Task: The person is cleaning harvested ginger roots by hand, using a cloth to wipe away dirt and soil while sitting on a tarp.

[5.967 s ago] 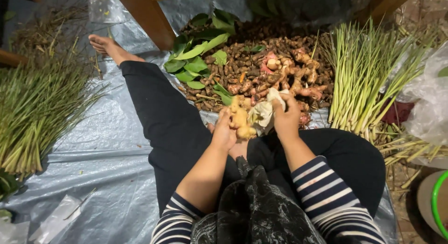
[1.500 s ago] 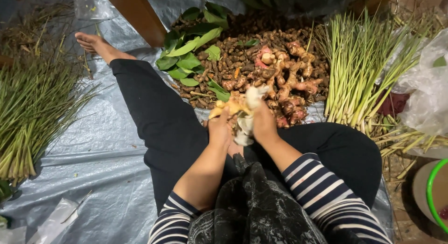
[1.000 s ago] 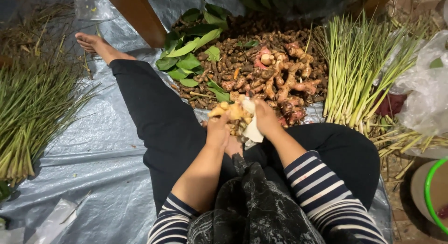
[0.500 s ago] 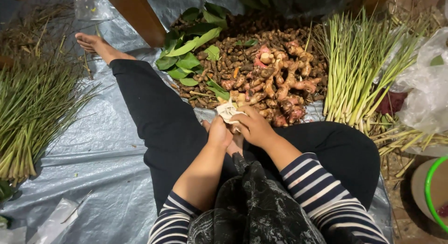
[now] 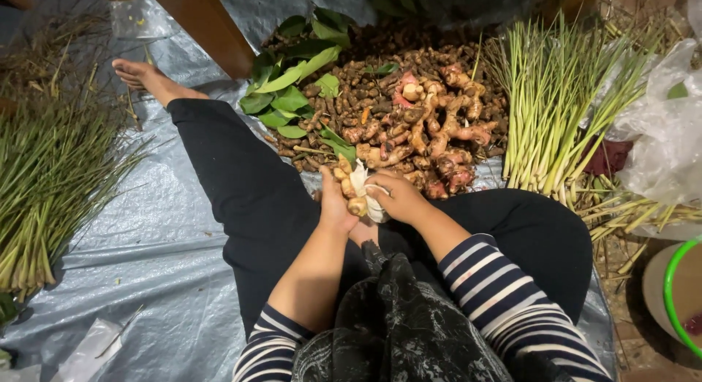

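I sit on a grey tarp (image 5: 139, 258) with my legs spread. My left hand (image 5: 333, 206) holds a knobbly pale ginger root (image 5: 349, 186) over my lap. My right hand (image 5: 398, 198) presses a crumpled white cloth (image 5: 363, 183) against that root. Just beyond my hands lies a heap of brown and pinkish roots (image 5: 409, 119), with green leaves (image 5: 292, 89) on its left side.
Bundles of lemongrass stalks (image 5: 556, 111) lie at the right, thin green stems (image 5: 36, 177) at the left. A wooden leg (image 5: 208, 31) stands at the top. A clear plastic bag (image 5: 658, 133) and a green-rimmed bowl (image 5: 676, 294) sit at the far right.
Both hands have stayed together over my lap, turning the ginger root. The white cloth has shifted around the root between my hands.
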